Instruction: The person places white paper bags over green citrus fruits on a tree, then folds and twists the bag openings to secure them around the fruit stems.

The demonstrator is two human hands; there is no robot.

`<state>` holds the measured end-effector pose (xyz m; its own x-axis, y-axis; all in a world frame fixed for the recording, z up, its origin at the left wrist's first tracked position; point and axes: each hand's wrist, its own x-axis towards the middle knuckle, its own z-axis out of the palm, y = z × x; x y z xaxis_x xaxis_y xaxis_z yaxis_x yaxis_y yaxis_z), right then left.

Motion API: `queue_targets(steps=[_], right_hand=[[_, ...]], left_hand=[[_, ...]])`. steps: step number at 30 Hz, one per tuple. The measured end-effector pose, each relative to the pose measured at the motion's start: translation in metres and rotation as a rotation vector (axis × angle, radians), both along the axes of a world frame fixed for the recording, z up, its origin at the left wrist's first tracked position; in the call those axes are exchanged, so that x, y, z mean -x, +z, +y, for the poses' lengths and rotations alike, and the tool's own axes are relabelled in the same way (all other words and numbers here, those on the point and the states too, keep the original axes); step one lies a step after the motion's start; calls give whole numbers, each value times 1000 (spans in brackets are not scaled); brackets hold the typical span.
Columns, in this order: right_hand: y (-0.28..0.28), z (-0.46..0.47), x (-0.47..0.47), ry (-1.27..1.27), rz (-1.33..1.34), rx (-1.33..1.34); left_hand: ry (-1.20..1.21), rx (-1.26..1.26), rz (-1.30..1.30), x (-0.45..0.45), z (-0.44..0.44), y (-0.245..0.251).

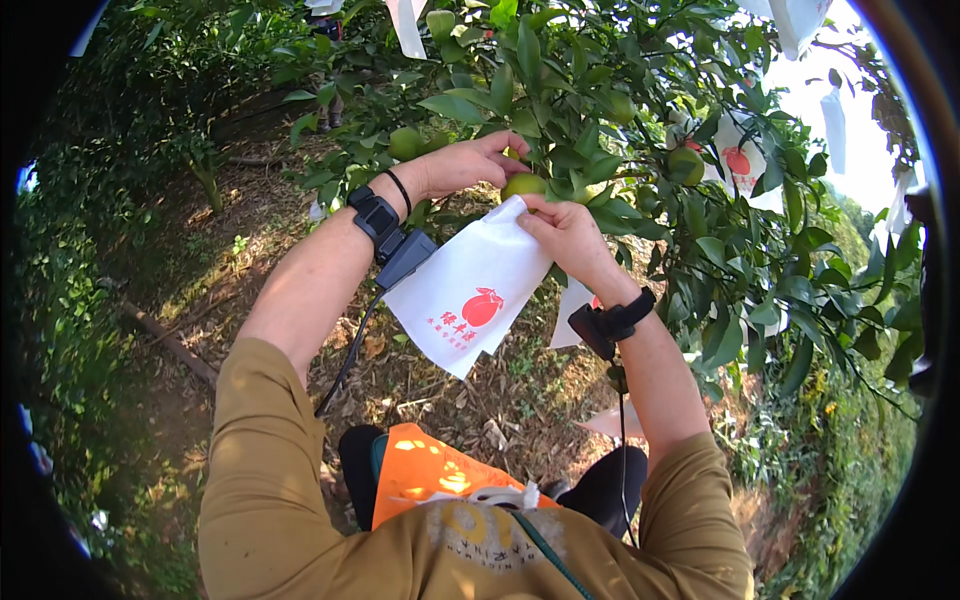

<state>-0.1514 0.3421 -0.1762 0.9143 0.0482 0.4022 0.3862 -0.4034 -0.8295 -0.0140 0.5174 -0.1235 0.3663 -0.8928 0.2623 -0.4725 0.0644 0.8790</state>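
Note:
A white paper-like fruit bag (487, 262), printed with a red fruit and writing, hangs at a slant below a green citrus fruit (523, 185). My right hand (564, 231) pinches the bag's upper corner between thumb and fingers. Just behind the fruit, my left hand (469, 163) reaches into the leaves with fingers curled. Its fingertips are partly hidden, and whether they grip the fruit or a twig is unclear. Left of that wrist, another green fruit (405, 143) hangs on the citrus tree (585, 97).
More white bags (739, 161) hang among the branches, with another green fruit (685, 166) at the right. An orange bag (435, 472) sits at my waist. Cables (352, 352) run from the wrist devices. Dry leaves and a fallen branch (169, 341) lie on the ground.

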Motion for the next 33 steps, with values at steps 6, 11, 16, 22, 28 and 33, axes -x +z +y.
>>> queue_targets(steps=[6,11,16,22,28,33], right_hand=[[-12,-6,-7,-58,-181,-174],[-21,-5,-21,-140,-230,-125],[-36,-9,-28,-290,-273,5],[-48,-19,-34,-441,-87,115],[-56,-20,-45,-300,165,-386],[-54,-26,-51,69,273,-880]], left_hand=[[-79,-226,-169,4,3,5],[45,-426,-392,14,-1,1],[111,-376,-551,7,1,-8],[132,-308,-686,2,0,-23],[137,-288,-732,0,-1,-29],[146,-149,-901,1,1,-31]])
